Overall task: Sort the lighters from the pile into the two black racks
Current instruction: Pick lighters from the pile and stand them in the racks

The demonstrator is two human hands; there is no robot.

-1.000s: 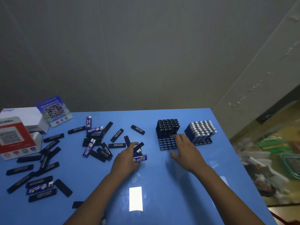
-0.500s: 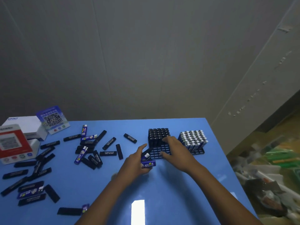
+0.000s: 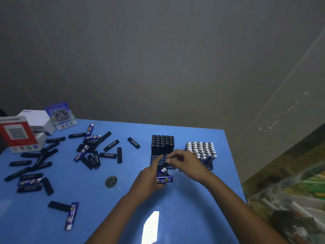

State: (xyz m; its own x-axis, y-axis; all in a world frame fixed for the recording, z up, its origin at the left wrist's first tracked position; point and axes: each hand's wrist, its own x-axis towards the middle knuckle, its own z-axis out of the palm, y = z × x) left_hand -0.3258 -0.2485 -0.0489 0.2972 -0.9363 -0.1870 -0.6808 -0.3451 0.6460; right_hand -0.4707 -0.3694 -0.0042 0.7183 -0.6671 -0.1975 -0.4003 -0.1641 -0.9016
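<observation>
A: Nearest us on the blue tabletop [image 3: 184, 208], a blue printed lighter [image 3: 71, 215] lies with its long axis running near to far, white cap toward us, touching a plain black lighter [image 3: 59, 206] that lies crosswise. We cannot read its print.

B: Next out, our left hand [image 3: 149, 178] is closed around a small bundle of lighters. The lowest one, a blue lighter with white and yellow characters [image 3: 165, 179], lies left to right; we cannot make the characters out. Above it another blue lighter's white cap [image 3: 164, 169] points up and right, toward the racks.

A: Our right hand [image 3: 186, 162] hovers just beyond, thumb and forefinger pinched together; we cannot tell whether anything is between them.

B: To the left sits the scattered pile of black and blue lighters [image 3: 95, 152], pointing every way. The black ones carry white lettering too small to read.

A: Behind the hands, the left black grid rack [image 3: 159, 160] holds black lighters standing upright in its far rows. The right black rack [image 3: 209, 166] is packed with upright silver-capped blue lighters.

B: Farthest left, a red and white QR-code box [image 3: 16, 134], a white box [image 3: 37, 120] with blue lettering we cannot read for sure, and a blue QR-code card [image 3: 60, 115].
</observation>
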